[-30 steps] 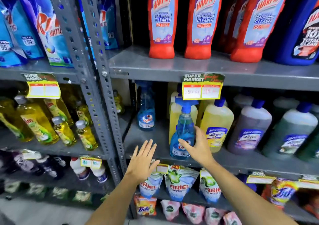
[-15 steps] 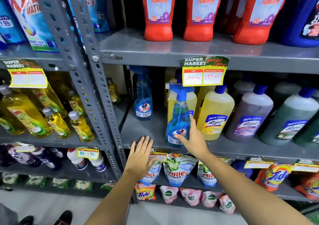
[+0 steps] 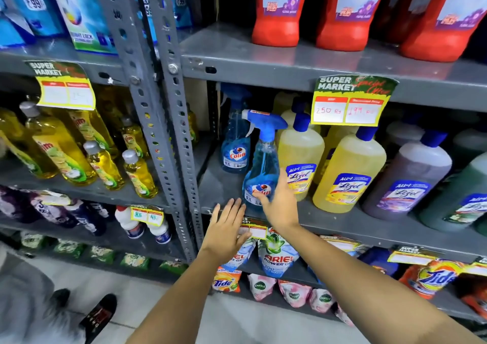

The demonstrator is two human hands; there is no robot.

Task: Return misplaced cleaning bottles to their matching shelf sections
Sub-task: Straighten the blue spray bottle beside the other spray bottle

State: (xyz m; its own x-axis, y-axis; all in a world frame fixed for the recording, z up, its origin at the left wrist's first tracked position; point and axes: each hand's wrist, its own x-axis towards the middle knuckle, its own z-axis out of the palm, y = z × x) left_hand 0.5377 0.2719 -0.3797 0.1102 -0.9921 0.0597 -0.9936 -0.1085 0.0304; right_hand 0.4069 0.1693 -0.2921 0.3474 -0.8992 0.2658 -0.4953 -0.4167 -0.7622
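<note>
A blue Colin spray bottle (image 3: 263,164) stands upright at the front of the grey middle shelf (image 3: 218,185). My right hand (image 3: 280,201) wraps its base, thumb across the label and fingers along its right side. A second Colin spray bottle (image 3: 235,145) stands behind it to the left. My left hand (image 3: 226,229) is flat and open, fingers spread, just below the shelf's front edge and holding nothing. Yellow Lizol bottles (image 3: 300,153) stand right beside the front spray bottle.
Red bathroom cleaner bottles (image 3: 276,14) fill the shelf above. Yellow Vim bottles (image 3: 60,148) sit in the left bay, past the perforated steel upright (image 3: 179,132). A price tag (image 3: 350,101) hangs over the Lizol row. Another person's black shoes (image 3: 100,314) are on the floor at lower left.
The view has dropped and moved closer. My right hand stayed on the front spray bottle, sliding lower on its base. My left hand stayed open by the shelf edge.
</note>
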